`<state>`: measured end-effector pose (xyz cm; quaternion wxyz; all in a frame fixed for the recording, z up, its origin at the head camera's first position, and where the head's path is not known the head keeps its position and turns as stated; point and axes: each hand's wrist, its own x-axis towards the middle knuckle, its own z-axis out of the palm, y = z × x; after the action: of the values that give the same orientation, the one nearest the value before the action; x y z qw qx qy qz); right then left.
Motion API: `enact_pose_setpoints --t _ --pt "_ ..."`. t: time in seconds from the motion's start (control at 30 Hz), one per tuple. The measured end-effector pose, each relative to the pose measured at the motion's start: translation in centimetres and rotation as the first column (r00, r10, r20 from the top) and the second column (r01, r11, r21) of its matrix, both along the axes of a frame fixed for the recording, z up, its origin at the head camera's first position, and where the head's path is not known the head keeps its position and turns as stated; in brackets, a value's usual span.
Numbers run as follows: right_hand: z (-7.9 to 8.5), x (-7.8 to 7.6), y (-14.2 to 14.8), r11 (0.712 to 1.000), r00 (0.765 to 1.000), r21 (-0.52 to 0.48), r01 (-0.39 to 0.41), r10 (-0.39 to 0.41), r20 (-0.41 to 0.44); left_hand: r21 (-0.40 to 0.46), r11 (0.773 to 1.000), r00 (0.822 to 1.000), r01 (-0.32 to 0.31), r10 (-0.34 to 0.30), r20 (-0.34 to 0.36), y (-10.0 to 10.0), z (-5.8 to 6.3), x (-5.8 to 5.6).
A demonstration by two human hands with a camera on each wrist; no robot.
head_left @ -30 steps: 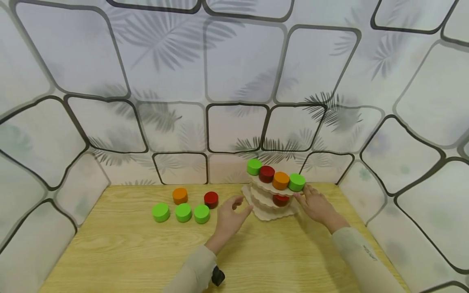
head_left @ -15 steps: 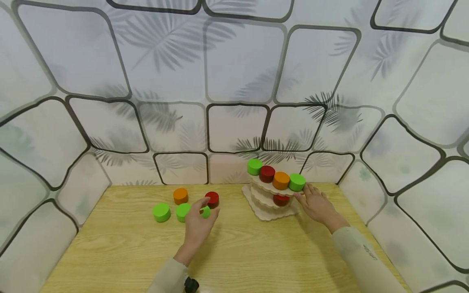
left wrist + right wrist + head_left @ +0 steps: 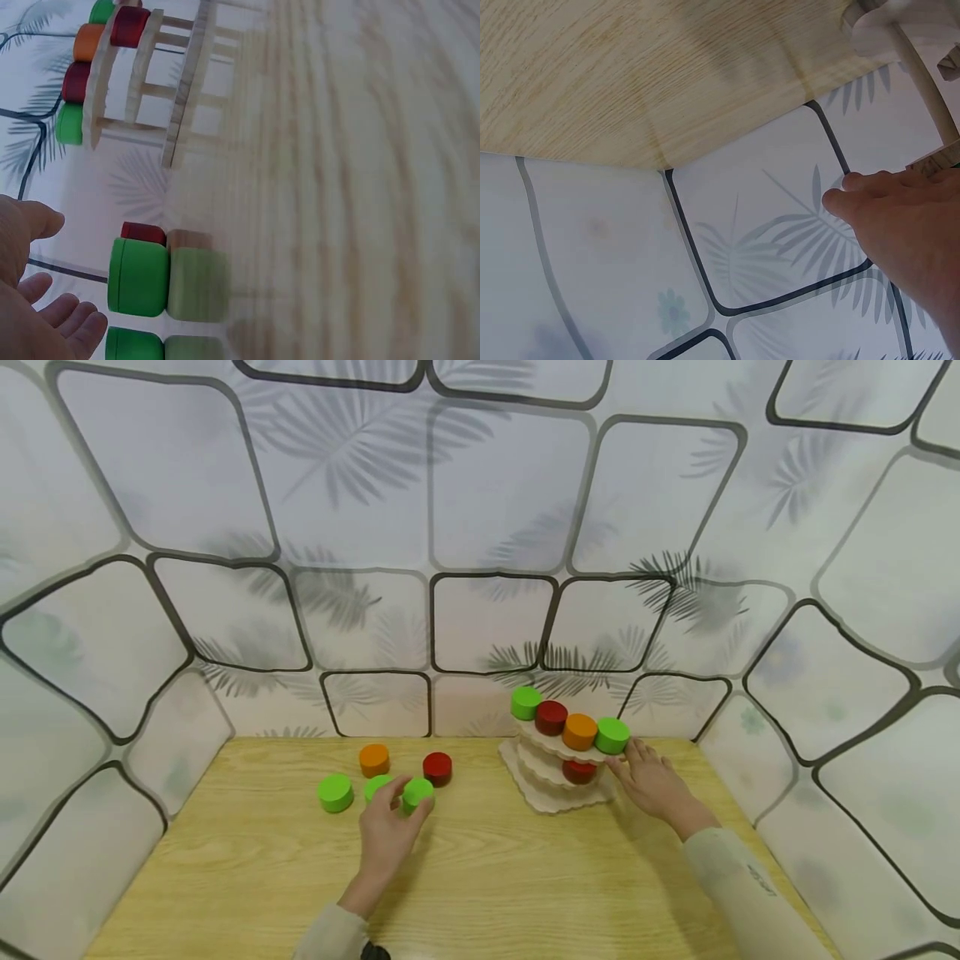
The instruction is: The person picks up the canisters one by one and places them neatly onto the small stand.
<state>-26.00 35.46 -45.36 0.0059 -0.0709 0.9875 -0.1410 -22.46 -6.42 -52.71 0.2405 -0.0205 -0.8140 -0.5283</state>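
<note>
In the head view my left hand (image 3: 390, 831) hangs around a green cylinder (image 3: 417, 795), thumb and fingers apart. The left wrist view shows a gap between that hand (image 3: 37, 289) and the nearest green cylinder (image 3: 139, 277). Beside it stand another green cylinder (image 3: 377, 787), partly hidden by the hand, and a red cylinder (image 3: 437, 769). My right hand (image 3: 660, 785) touches the right edge of a tiered wooden stand (image 3: 551, 802), its fingers extended. The stand's top tier carries a row of green, dark red and orange cylinders; a red cylinder (image 3: 579, 771) sits on a lower tier.
An orange cylinder (image 3: 373, 761) and a green cylinder (image 3: 335, 793) stand farther left on the wooden table (image 3: 480, 877). Patterned wall covering (image 3: 495, 493) encloses the table at the back and both sides.
My left hand has moved left from near the stand to the green cylinder in front of the red one. My right hand stays at the stand's edge. The view has shifted slightly.
</note>
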Motion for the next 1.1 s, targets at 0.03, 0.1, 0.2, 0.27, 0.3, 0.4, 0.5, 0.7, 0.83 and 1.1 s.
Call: enact_pose_setpoints --t 0.03,0.1,0.2,0.27,0.3,0.4,0.5,0.7,0.83,1.1 --pt "0.0 0.0 0.0 1.000 1.000 0.001 -0.001 0.001 0.000 -0.002 1.000 1.000 -0.001 0.001 -0.001 -0.1 -0.1 0.0" --pt "-0.1 -0.1 0.0 1.000 1.000 0.001 -0.001 0.001 -0.001 -0.002 1.000 1.000 0.002 -0.002 0.001 -0.3 -0.4 -0.1" --pt "-0.2 -0.2 0.0 1.000 1.000 -0.001 0.001 -0.001 0.001 -0.010 1.000 1.000 0.010 -0.010 0.014 -0.5 -0.6 -0.2" --pt "-0.3 -0.2 0.0 1.000 1.000 0.002 0.001 -0.001 -0.002 -0.019 1.000 0.999 0.017 -0.017 0.029 -0.6 -0.8 -0.3" --pt "-0.3 -0.2 0.0 1.000 1.000 0.002 0.002 -0.002 -0.002 -0.021 1.000 0.999 0.019 -0.019 0.039 -0.7 -0.8 -0.4" --pt "-0.4 -0.2 0.0 1.000 1.000 0.004 0.003 -0.003 -0.008 -0.034 0.999 0.997 0.023 -0.021 0.067 -0.8 -0.8 -0.5" --pt "-0.4 -0.2 -0.1 1.000 1.000 0.007 0.003 -0.003 -0.012 -0.043 0.999 0.996 0.031 -0.027 0.084 -0.9 -0.8 -0.6" --pt "-0.4 -0.2 0.0 1.000 1.000 0.007 0.006 -0.006 -0.007 -0.104 0.993 0.996 0.056 -0.048 0.081 -1.2 -0.9 -1.0" --pt "-0.3 -0.2 0.1 1.000 1.000 -0.002 0.008 -0.008 0.000 -0.133 0.988 0.995 0.073 -0.063 0.077 -1.2 -1.2 -1.3" --pt "-0.4 -0.3 0.0 1.000 1.000 0.001 -0.001 0.001 -0.003 -0.173 0.980 0.986 0.101 -0.076 0.146 -1.3 -1.5 -1.7"
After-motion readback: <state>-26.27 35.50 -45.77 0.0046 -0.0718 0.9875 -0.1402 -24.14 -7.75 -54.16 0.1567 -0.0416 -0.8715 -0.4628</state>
